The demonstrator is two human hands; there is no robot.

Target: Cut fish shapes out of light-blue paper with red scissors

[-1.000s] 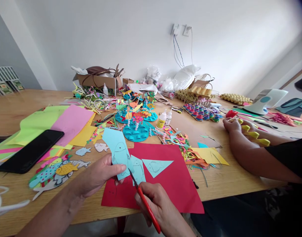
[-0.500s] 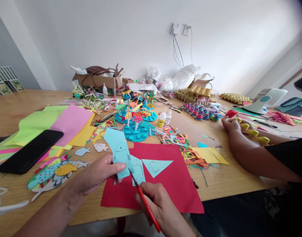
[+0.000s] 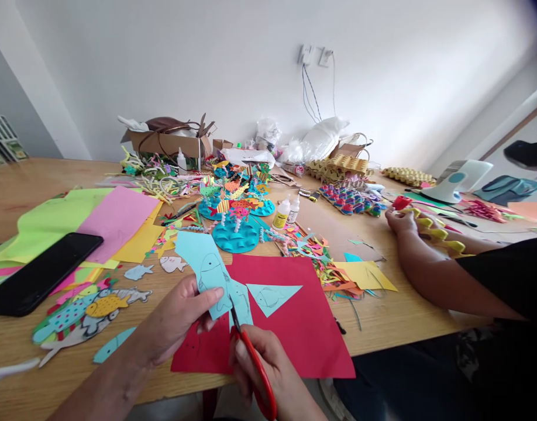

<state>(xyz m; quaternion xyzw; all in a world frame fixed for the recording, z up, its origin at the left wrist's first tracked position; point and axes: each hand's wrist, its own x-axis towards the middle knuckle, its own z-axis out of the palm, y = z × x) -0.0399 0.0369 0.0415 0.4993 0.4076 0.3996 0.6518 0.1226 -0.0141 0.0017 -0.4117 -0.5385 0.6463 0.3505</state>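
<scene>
- Left hand (image 3: 181,316): thumb and fingers pinched on a light-blue paper piece (image 3: 192,248), which stands raised and tilted before it, bearing a drawn fish outline (image 3: 212,280).
- Right hand (image 3: 268,362): closed around the handles of red-handled scissors (image 3: 269,403), blade tips at the right edge of the held paper; the two hands near each other, apart.
- Red paper sheet (image 3: 312,327): flat on the wooden surface (image 3: 382,321), beneath and beyond the hands.
- Triangular light-blue piece (image 3: 275,295): on the red sheet, beyond the right hand, fish drawn on it.
- Second light-blue piece (image 3: 240,292): just behind the scissors, partly hidden.
- Blue paper fish (image 3: 113,346): beside the left forearm, partly covered by it.
- Decorated paper fish (image 3: 106,305): overlapping pile, left of the left hand.
- Black smartphone (image 3: 44,275): farther left, over coloured paper sheets (image 3: 119,222).
- Blue scalloped base (image 3: 236,237): beyond both hands, paper fish mounted above.
- Glue bottles (image 3: 281,216): two, upright, right of the base.
- Paper scraps (image 3: 312,245): heaped beyond the red sheet.
- Co-worker's arm (image 3: 422,275): well right of the right hand, near a yellow egg-carton strip (image 3: 439,237).
</scene>
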